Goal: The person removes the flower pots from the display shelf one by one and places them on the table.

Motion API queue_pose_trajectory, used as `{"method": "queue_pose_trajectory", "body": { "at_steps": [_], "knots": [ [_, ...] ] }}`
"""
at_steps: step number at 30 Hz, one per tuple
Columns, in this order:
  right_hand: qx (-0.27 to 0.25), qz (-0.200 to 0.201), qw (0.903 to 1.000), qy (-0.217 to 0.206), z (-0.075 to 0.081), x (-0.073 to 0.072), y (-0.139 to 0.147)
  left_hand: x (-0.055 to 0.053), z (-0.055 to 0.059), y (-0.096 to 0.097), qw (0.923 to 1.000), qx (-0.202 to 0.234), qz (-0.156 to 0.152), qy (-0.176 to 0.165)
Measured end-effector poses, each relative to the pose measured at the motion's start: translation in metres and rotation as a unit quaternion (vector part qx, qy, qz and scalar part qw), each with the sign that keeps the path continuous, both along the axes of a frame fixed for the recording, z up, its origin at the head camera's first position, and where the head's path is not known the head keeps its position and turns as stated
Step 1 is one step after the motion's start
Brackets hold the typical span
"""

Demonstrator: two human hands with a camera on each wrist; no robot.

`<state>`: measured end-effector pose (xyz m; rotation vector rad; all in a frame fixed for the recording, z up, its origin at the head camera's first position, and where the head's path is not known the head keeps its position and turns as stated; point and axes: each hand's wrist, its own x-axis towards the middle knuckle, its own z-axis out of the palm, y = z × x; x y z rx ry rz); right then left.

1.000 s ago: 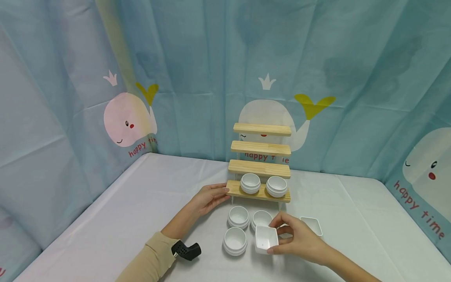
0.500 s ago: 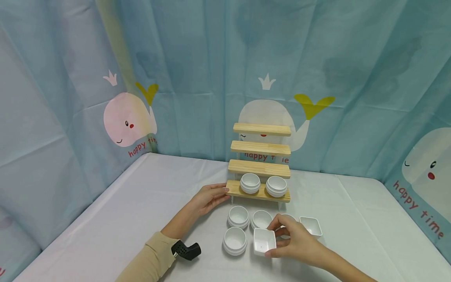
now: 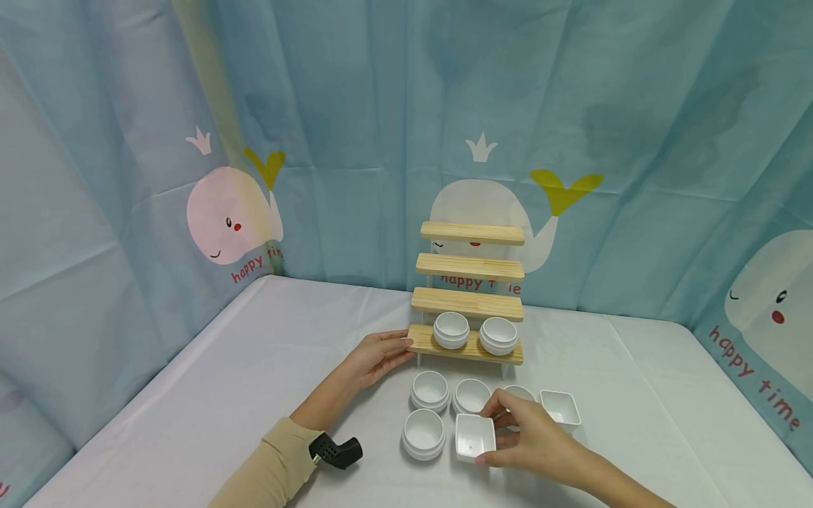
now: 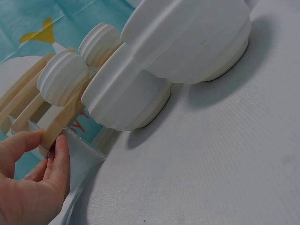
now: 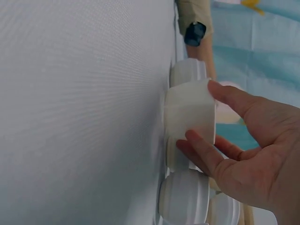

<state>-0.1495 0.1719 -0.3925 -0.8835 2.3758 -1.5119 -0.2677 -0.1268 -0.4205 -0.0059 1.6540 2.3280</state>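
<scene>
My right hand (image 3: 530, 441) grips a small square white bowl (image 3: 475, 437) between thumb and fingers, low over the table. In the right wrist view the square bowl (image 5: 190, 108) has its base at or very near the cloth; I cannot tell if it touches. My left hand (image 3: 377, 358) pinches the left end of the lowest board of a tiered wooden shelf stand (image 3: 466, 303); the left wrist view shows the thumb and fingers on that board (image 4: 61, 124). A round white bowl (image 3: 452, 330) and a second round bowl (image 3: 498, 336) stand upright on it.
In front of the stand, several round white bowls (image 3: 423, 434) sit on the white-clothed table (image 3: 305, 310). One round bowl (image 3: 519, 395) is partly hidden behind my right hand. Right of it stands another square bowl (image 3: 562, 408). A printed blue curtain (image 3: 356, 141) hangs behind.
The right hand has lowered the square bowl slightly, shifting it a little left and nearer me; a round bowl behind that hand now shows. The left hand and shelf stand stay still.
</scene>
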Motion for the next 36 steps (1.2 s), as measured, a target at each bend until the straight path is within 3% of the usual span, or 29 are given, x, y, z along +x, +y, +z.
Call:
{"method": "queue_pose_trajectory", "body": {
  "at_steps": [26, 36],
  "knots": [
    [0.041, 0.013, 0.9983, 0.041, 0.010, -0.001, 0.005, 0.000, 0.000, 0.000, 1.0000, -0.008, 0.004, -0.002],
    [0.029, 0.028, 0.9988, 0.028, 0.019, -0.007, 0.008, 0.002, 0.002, 0.000, 1.0000, -0.006, 0.003, -0.001]
  ]
}}
